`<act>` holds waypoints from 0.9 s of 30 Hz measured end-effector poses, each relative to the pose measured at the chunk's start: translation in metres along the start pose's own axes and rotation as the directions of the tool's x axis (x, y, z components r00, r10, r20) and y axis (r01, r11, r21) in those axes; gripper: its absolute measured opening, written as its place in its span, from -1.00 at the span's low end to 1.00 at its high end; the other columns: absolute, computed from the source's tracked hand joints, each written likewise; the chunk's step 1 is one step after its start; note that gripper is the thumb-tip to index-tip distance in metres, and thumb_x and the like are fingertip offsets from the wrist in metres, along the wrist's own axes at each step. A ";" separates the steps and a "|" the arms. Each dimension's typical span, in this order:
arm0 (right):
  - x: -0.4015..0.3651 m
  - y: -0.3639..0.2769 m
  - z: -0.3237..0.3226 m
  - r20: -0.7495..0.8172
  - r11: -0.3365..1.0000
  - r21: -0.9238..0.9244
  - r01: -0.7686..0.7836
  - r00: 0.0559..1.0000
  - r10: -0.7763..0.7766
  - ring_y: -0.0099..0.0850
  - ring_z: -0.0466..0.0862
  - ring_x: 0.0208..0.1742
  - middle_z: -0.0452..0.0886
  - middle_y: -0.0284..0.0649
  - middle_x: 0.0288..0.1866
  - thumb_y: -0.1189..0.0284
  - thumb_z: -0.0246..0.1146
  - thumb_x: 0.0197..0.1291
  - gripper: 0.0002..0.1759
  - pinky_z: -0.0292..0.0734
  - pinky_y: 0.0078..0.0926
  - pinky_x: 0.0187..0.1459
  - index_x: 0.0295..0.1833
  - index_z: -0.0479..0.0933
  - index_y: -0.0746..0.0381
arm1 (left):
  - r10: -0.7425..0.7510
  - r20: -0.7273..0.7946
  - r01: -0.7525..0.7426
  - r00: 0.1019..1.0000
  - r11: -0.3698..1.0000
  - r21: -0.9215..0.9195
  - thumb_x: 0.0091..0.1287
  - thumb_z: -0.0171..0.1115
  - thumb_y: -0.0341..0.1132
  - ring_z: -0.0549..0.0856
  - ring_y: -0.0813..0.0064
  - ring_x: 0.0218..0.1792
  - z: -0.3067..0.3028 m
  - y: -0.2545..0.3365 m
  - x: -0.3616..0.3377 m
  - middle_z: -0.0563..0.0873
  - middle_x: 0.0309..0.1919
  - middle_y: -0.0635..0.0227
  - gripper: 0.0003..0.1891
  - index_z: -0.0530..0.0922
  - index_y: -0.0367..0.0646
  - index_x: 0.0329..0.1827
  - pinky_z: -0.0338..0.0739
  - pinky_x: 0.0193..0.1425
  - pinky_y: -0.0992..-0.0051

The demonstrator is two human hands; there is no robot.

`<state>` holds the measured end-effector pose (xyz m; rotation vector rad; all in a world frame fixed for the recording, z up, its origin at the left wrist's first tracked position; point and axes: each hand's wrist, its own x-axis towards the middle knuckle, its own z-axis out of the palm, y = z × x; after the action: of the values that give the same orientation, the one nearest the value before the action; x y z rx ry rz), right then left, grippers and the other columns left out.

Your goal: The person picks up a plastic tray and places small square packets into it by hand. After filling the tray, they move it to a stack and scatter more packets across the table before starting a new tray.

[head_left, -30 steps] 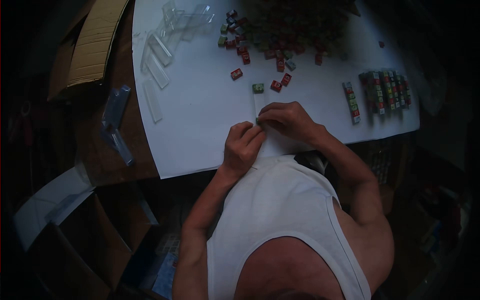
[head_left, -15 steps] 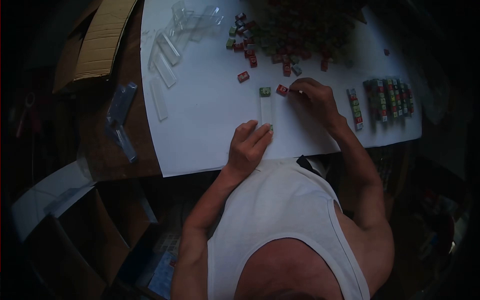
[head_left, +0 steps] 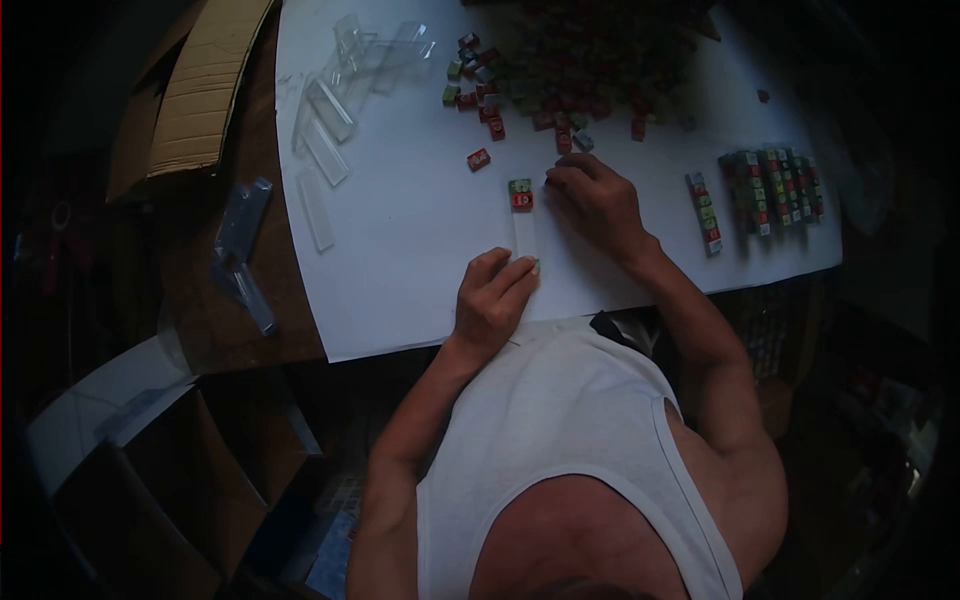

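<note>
A clear plastic tray [head_left: 525,235] lies upright before me on the white sheet. In its far end sit a green block [head_left: 519,186] and, against it, a red block [head_left: 522,202]. My left hand [head_left: 495,297] pinches the near end of the tray, where a bit of green shows under the fingertips. Just right of the far end, my right hand [head_left: 597,203] hovers with fingers bent together; whatever is between its fingertips is too dark to make out. A lone red block [head_left: 479,159] lies left of the tray's far end.
Beyond the hands is a large heap of small red and green blocks [head_left: 590,70]. Empty clear trays [head_left: 315,210] lie at the left, more [head_left: 240,225] on the brown table beside cardboard [head_left: 205,90]. Filled rows [head_left: 765,195] stand at the right.
The red block that was at my right fingertips now sits in the tray below the green one. My right hand has drawn slightly back from it; my left hand still holds the near end.
</note>
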<state>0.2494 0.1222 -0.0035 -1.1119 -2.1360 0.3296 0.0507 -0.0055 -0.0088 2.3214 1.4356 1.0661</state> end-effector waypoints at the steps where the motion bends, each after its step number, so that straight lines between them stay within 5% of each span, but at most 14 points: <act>1: -0.002 0.004 -0.001 0.043 1.000 0.013 -0.005 0.999 0.004 -0.29 0.83 -0.27 0.78 -0.19 -0.13 0.45 0.53 0.24 -0.87 0.77 -0.40 -0.28 -0.15 0.74 0.20 | -0.001 -0.002 0.001 1.000 1.000 -0.001 0.15 0.56 -0.50 0.71 0.18 0.07 0.001 -0.001 -0.001 0.84 -0.04 0.33 -0.80 0.82 -0.23 -0.15 0.67 0.13 0.26; 6: -0.016 -0.001 -0.010 0.099 0.990 0.120 -0.068 0.993 0.056 -0.29 0.85 -0.23 0.80 -0.18 -0.12 0.51 0.54 0.19 -0.84 0.80 -0.43 -0.24 -0.12 0.75 0.20 | -0.004 0.011 0.003 1.000 0.997 0.074 0.18 0.57 -0.46 0.63 0.14 0.25 0.001 -0.001 -0.004 0.80 0.15 0.32 -0.80 0.83 -0.15 -0.12 0.61 0.25 0.22; 12: -0.028 -0.018 0.002 0.174 0.955 0.279 0.098 0.973 -0.151 -0.30 0.86 -0.19 0.80 -0.18 -0.10 0.50 0.59 0.13 -0.81 0.82 -0.43 -0.20 -0.14 0.76 0.21 | -0.012 0.007 0.011 1.000 0.992 0.125 0.25 0.50 -0.43 0.54 0.08 0.38 0.000 0.001 -0.002 0.68 0.37 0.25 -0.88 0.82 -0.08 -0.17 0.52 0.40 0.16; 20: -0.019 -0.018 -0.003 0.380 0.859 0.507 -0.078 0.914 -0.141 -0.35 0.84 -0.19 0.80 -0.18 -0.06 0.59 0.52 0.18 -0.84 0.77 -0.50 -0.25 -0.11 0.78 0.24 | -0.062 0.021 0.060 0.998 0.996 0.071 0.23 0.51 -0.44 0.53 0.05 0.43 0.004 -0.002 -0.003 0.70 0.34 0.25 -0.89 0.83 -0.08 -0.20 0.54 0.43 0.11; 23: -0.004 -0.013 -0.012 0.261 0.906 0.396 -0.152 0.964 0.048 -0.33 0.83 -0.27 0.80 -0.21 -0.09 0.56 0.50 0.22 -0.86 0.78 -0.48 -0.24 -0.10 0.77 0.24 | -0.059 0.021 0.057 0.998 0.995 0.076 0.22 0.54 -0.44 0.56 0.04 0.40 0.001 -0.001 0.001 0.74 0.27 0.25 -0.88 0.83 -0.09 -0.19 0.56 0.40 0.11; 27: 0.022 0.015 -0.002 0.108 0.945 0.299 -0.136 0.988 0.108 -0.29 0.84 -0.26 0.82 -0.18 -0.07 0.55 0.50 0.22 -0.84 0.78 -0.45 -0.22 -0.08 0.77 0.24 | -0.047 0.030 0.045 0.998 0.996 0.071 0.23 0.50 -0.45 0.58 0.05 0.38 0.003 0.000 0.000 0.78 0.19 0.26 -0.87 0.82 -0.12 -0.17 0.57 0.41 0.10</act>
<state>0.2512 0.1485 0.0006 -1.0648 -2.0097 0.7549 0.0520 -0.0052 -0.0111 2.3296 1.5303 0.9776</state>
